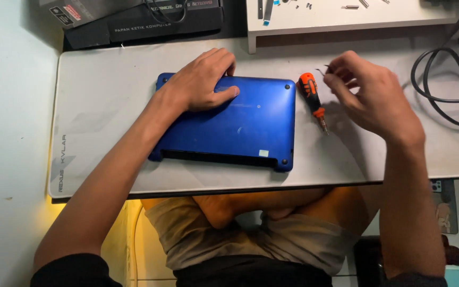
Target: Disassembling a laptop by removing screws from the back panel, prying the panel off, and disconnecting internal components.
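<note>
A blue laptop (240,125) lies upside down on a grey desk mat (107,85), its underside facing up. My left hand (203,79) rests flat on the laptop's far left corner, fingers spread. Just right of the laptop lies a short screwdriver (312,95) with an orange and black handle, tip pointing toward me. My right hand (365,90) hovers above the mat beside the screwdriver, fingertips pinched on something tiny and dark that I cannot make out clearly.
A black cable (442,85) loops at the right end of the mat. A white shelf (346,21) with small metal parts stands at the back right. Dark boxes (134,18) sit at the back left. My crossed legs show below the desk edge.
</note>
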